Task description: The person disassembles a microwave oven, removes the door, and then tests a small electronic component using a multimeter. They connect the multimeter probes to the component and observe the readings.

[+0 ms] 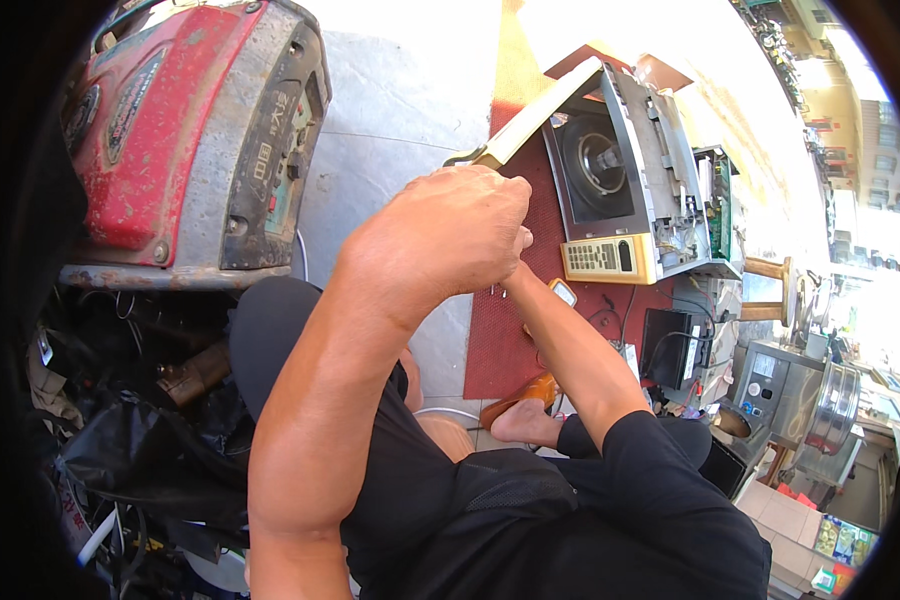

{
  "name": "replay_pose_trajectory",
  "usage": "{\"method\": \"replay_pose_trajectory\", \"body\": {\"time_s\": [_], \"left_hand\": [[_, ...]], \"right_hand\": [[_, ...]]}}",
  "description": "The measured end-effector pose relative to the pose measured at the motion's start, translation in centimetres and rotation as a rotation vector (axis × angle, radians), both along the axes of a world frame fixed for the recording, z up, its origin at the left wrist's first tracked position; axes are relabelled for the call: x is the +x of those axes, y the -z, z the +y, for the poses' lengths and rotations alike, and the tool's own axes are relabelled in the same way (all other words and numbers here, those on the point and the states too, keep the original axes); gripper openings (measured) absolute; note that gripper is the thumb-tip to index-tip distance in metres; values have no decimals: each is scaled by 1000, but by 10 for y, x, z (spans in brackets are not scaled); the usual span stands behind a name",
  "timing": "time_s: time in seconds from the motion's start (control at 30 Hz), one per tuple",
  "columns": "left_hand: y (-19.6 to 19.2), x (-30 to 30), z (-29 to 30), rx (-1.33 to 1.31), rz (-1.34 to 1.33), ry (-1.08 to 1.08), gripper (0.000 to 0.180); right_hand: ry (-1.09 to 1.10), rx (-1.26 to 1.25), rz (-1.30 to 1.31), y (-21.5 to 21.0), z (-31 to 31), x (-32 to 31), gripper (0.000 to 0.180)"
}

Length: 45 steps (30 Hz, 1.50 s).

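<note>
Microwave oven (636, 190) is sitting on the red mat (490, 345), ahead and to the person's right, its round-windowed front showing, its keypad panel (605, 258) facing the near side and its metalwork lying bare. Its long cream door (545, 110) is slanting out from the far corner, edge-on as far as one can judge, and its near end is meeting the left hand (440, 230). Those left fingers are curling inward, knuckles up, but whether they are closing on the door or on something smaller beneath, we cannot tell. The right hand is hiding behind the left, with only the right forearm (575, 345) showing plainly, so its fingers are anyone's guess.

Now, the risks! That door is reaching out a long way from its corner; pressing down on the near end could be straining the joint, or tipping the oven. Loose wires (625, 320) are lying near the right forearm, and a sleeve could be snagging one. A green circuit board (722, 195) is standing just behind; any sliding oven could be knocking it.
</note>
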<state>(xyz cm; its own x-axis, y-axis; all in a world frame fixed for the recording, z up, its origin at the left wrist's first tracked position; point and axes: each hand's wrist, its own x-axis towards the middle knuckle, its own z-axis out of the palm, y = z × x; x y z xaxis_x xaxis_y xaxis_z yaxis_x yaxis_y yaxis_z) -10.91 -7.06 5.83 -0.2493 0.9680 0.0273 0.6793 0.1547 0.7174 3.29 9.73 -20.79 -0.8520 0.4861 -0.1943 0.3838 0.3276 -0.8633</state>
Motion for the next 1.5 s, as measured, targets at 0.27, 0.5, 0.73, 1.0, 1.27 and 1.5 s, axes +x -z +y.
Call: {"method": "replay_pose_trajectory", "body": {"time_s": [0.27, 0.5, 0.73, 1.0, 1.27, 1.5], "left_hand": [[-2, 3, 6, -67, 20, 34, 23], [-6, 3, 11, -152, 8, 61, 26], [-7, 4, 12, -164, 3, 58, 27], [-10, 4, 12, -210, -6, 67, 27], [-18, 17, -4, -88, 83, 81, 22], [-49, 67, -41, -148, 8, 439, 16]], "right_hand": [[-10, 1, 28, 2, 1, 14, 59], [-17, 13, 53, 5, 1, 20, 59], [-24, 20, 69, 4, 2, 23, 60], [-21, 31, 70, 1, -2, 27, 61], [164, -4, -102, -9, 4, 32, 61], [527, 272, -90, 53, 90, 38, 48]]}}
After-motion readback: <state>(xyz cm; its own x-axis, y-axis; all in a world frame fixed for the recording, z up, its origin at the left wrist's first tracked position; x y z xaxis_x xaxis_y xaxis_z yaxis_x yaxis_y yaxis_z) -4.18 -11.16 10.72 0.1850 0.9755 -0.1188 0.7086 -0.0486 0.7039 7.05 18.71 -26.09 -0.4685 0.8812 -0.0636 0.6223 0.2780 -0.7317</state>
